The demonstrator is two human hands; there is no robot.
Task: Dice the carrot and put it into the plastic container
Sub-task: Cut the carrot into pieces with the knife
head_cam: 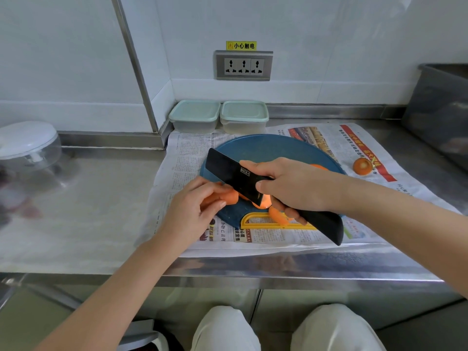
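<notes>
A round blue cutting board (268, 148) with a yellow handle lies on newspaper. My left hand (192, 211) pins an orange carrot piece (229, 197) at the board's front left. My right hand (293, 188) grips a black knife (235, 173), blade resting across the carrot next to my left fingers. Cut carrot pieces (277, 215) lie under my right hand, partly hidden. Two lidded plastic containers (195, 116) (244, 116) stand against the wall behind the board.
A cut carrot end (362, 166) sits on the newspaper (253, 239) to the right. A grey bin (443, 110) stands at far right, a clear lidded bowl (27, 145) at far left. The steel counter's front edge (228, 277) runs below my arms.
</notes>
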